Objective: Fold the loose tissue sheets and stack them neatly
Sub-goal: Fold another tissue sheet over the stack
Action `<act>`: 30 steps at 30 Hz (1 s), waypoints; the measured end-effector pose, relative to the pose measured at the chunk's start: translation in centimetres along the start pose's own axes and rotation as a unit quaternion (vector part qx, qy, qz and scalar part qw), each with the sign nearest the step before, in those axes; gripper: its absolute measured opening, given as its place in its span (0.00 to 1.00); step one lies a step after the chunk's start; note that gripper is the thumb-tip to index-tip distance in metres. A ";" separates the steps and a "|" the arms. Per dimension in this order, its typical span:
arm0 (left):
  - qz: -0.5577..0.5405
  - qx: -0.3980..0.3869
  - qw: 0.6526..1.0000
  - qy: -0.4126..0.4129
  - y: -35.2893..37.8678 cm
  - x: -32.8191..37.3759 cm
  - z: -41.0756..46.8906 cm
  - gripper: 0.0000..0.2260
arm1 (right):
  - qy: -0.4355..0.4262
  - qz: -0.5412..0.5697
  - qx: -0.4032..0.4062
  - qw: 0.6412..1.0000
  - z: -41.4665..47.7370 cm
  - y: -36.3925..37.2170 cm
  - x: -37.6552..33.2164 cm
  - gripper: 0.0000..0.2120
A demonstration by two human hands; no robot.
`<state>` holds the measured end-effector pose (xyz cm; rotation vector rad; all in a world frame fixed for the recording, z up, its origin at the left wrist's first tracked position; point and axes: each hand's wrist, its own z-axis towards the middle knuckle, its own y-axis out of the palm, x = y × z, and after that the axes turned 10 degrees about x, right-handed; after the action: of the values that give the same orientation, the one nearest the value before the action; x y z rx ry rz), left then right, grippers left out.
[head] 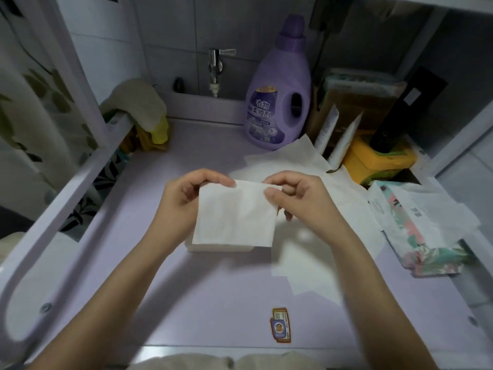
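A folded white tissue sheet (234, 217) hangs above the lilac table top (186, 289), held by both hands at its top edge. My left hand (186, 196) pinches the top left corner. My right hand (296, 193) pinches the top right corner between thumb and forefinger. Right below the held sheet, a low stack of folded tissues (221, 248) lies on the table, mostly hidden by the sheet. Loose unfolded tissue sheets (301, 265) lie spread to the right and behind my hands, toward the bottle.
A purple softener bottle (277, 97) stands at the back. A patterned tissue pack (416, 228) lies at the right edge, a yellow box (378, 158) behind it. Cloths (144, 113) hang over the left rail. A small sticker (281, 325) sits near the front edge.
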<state>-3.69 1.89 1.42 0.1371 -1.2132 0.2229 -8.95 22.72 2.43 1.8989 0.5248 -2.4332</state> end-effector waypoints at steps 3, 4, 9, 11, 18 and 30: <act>-0.033 0.015 0.998 -0.045 -1.4 0.3 0.2 0.16 | 0.003 0.004 0.037 0.999 0.5 1.4 0.1 0.06; -0.065 0.037 0.994 -0.085 -1.9 0.1 0.3 0.19 | 0.014 0.014 0.043 0.999 0.7 1.8 0.1 0.07; 0.011 0.107 0.989 -0.099 -3.1 -1.2 0.2 0.06 | 0.081 0.024 0.025 0.996 1.4 3.5 1.3 0.05; 0.072 0.116 0.986 -0.098 -3.1 -2.4 0.1 0.07 | 0.095 0.005 0.037 0.995 1.6 4.1 2.3 0.05; 0.183 0.111 0.969 -0.124 -3.4 -6.0 0.2 0.08 | 0.102 -0.081 0.081 0.988 1.7 4.7 6.0 0.08; 0.250 0.091 0.957 -0.113 -3.2 -6.8 0.2 0.08 | 0.096 -0.098 0.088 0.987 1.8 4.8 7.5 0.08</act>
<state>-5.37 -1.93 -4.84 0.0119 -1.4405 0.7816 -11.56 19.16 -5.53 2.2703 0.5419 -2.5031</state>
